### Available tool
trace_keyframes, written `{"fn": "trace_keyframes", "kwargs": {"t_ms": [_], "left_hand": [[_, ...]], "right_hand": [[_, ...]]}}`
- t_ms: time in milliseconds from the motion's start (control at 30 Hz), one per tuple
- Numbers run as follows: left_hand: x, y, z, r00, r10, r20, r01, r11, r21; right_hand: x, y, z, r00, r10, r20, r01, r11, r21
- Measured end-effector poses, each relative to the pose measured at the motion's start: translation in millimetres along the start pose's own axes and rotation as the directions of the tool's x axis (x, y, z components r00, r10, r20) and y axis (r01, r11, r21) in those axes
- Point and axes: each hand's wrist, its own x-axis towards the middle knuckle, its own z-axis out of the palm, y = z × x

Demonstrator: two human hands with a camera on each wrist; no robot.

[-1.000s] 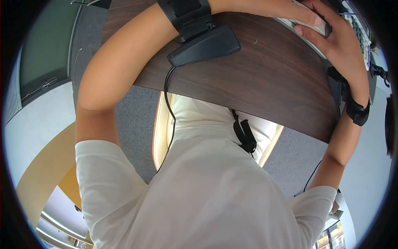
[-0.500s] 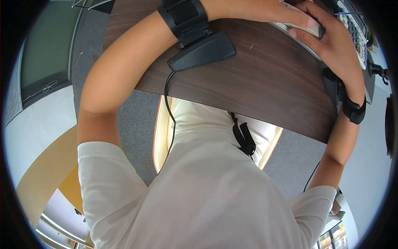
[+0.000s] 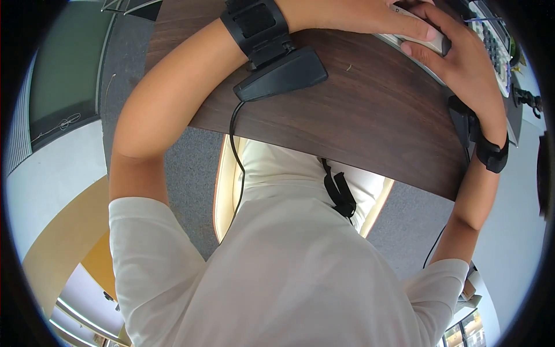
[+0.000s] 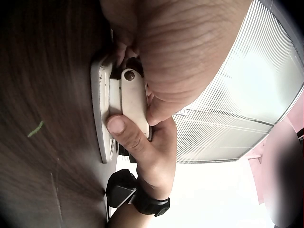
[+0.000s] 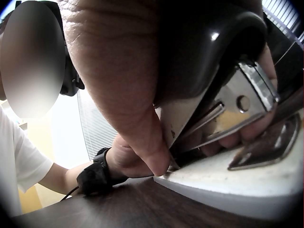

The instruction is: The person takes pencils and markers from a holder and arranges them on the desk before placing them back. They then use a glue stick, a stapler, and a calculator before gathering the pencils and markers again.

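Observation:
A large cream stapler (image 3: 437, 44) with a black handle lies under both hands at the desk's upper right. My left hand (image 3: 370, 16) grips it from the left, with its thumb along the side. From the right, my right hand (image 3: 471, 63) holds the body, thumb against the near side; in the left wrist view that thumb presses beside the cream arm (image 4: 134, 99). The right wrist view shows the metal head (image 5: 242, 102) raised above the white base (image 5: 228, 178) and its metal plate (image 5: 275, 147). Palms and fingers hide much of the stapler.
A white keyboard (image 3: 494, 55) stands beyond my right hand, with a small black stand (image 3: 527, 99) further right. A tiny green scrap (image 4: 35, 129) lies on the dark wooden desk (image 3: 347, 110). A black cable (image 3: 233, 130) hangs from the left wrist camera.
In the head view both hands and the stapler appear slightly further left and lower, along with the desk and keyboard. The grip of both hands looks the same.

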Motion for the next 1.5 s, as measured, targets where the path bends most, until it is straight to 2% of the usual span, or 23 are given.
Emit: {"fn": "trace_keyframes", "kwargs": {"t_ms": [33,67,100,133,167,233,400,500,567,667,700,733,767,800,833,900,1000,1100,1167,1233,1400,1467,1500], "left_hand": [[0.2,0.2,-0.1,1.0,-0.006,0.005,0.006,1.0,-0.011],[0.1,0.1,-0.3,1.0,-0.011,0.01,0.011,1.0,-0.023],[1.0,-2.0,0.0,1.0,-0.01,0.008,0.01,1.0,-0.02],[2.5,-5.7,0.8,1.0,-0.005,0.004,0.005,1.0,0.002],[2.9,-7.7,1.8,1.0,0.002,0.002,-0.002,1.0,0.025],[-1.5,-0.8,2.6,1.0,0.002,0.002,-0.002,1.0,0.02],[-2.3,-2.9,12.3,0.998,-0.028,-0.06,0.027,1.0,-0.015],[-6.1,-4.8,18.6,0.995,-0.063,-0.083,0.078,0.979,0.187],[-8.8,-5.6,20.8,0.994,-0.06,-0.096,0.076,0.982,0.175],[-12.2,4.7,19.9,0.994,-0.07,-0.078,0.084,0.978,0.189],[-11.4,2.6,12.7,0.989,0.053,-0.141,-0.025,0.981,0.194],[-10.9,8.2,8.7,0.997,-0.005,-0.071,0.023,0.968,0.251],[-11.8,13.8,8.9,0.998,-0.069,-0.001,0.066,0.949,0.307],[-12.9,21.6,5.8,0.999,-0.001,-0.037,0.012,0.957,0.29],[-10.9,18.7,3.6,0.999,0.009,-0.038,0.002,0.959,0.283],[-10.2,5.8,16.9,0.984,0.172,-0.046,-0.14,0.907,0.397],[-7.8,13.9,20.5,0.989,0.127,-0.071,-0.092,0.924,0.372],[-11.0,18.6,19.2,0.997,0.051,-0.059,-0.027,0.938,0.345],[-8.4,21.3,15.8,0.997,0.011,-0.076,0.014,0.944,0.328],[-10.4,26.7,16.8,0.997,0.009,-0.079,0.02,0.931,0.363],[-11.2,17.6,11.3,0.995,0.031,-0.099,0.012,0.914,0.406],[-10.0,17.7,8.8,0.993,-0.002,-0.114,0.053,0.896,0.441],[-11.0,19.0,9.0,0.991,-0.011,-0.136,0.07,0.895,0.44]], "right_hand": [[-8.8,34.0,8.1,0.97,-0.197,-0.14,0.213,0.972,0.102],[-32.3,-29.3,-28.8,0.97,-0.2,-0.14,0.215,0.971,0.101],[27.2,-116.1,-20.2,0.991,0.035,0.131,-0.033,0.999,-0.016],[37.1,-130.8,-45.9,0.887,0.296,0.355,-0.24,0.951,-0.193],[32.2,-119.2,-39.8,0.888,0.296,0.352,-0.239,0.951,-0.196],[16.1,-85.5,-18.3,0.963,0.252,0.094,-0.237,0.96,-0.146],[9.2,-93.6,-15.6,0.974,0.223,0.037,-0.218,0.969,-0.114],[-7.2,-108.7,-28.1,0.97,0.244,-0.012,-0.243,0.954,-0.176],[-24.8,-121.7,-35.2,0.942,0.256,-0.216,-0.303,0.926,-0.224],[-65.9,-176.3,-57.4,0.938,0.347,-0.023,-0.346,0.924,-0.163],[-73.1,-193.4,-68.0,0.921,0.38,0.079,-0.373,0.923,-0.091],[-87.7,-199.2,-72.0,0.923,0.376,0.079,-0.368,0.924,-0.102],[-104.2,-201.6,-73.8,0.867,0.49,0.088,-0.491,0.871,-0.013],[-110.0,-207.4,-75.9,0.8,0.592,0.102,-0.599,0.797,0.07],[-104.9,-200.0,-59.7,0.795,0.598,0.1,-0.605,0.794,0.059],[-97.0,-192.6,-9.6,0.818,0.548,-0.173,-0.566,0.821,-0.076],[-78.6,-200.0,7.6,0.815,0.476,-0.331,-0.505,0.863,-0.003],[-76.2,-185.8,7.4,0.846,0.492,-0.205,-0.528,0.824,-0.203],[-67.6,-167.7,-9.9,0.894,0.402,-0.199,-0.441,0.866,-0.234],[-61.7,-157.5,-18.2,0.798,0.595,-0.091,-0.6,0.774,-0.2],[-44.3,-155.7,-18.4,0.771,0.603,-0.205,-0.626,0.777,-0.067],[-62.6,-176.8,-25.5,0.831,0.429,-0.353,-0.537,0.784,-0.312],[-78.9,-192.5,-28.5,0.847,0.477,-0.236,-0.514,0.847,-0.135]]}}
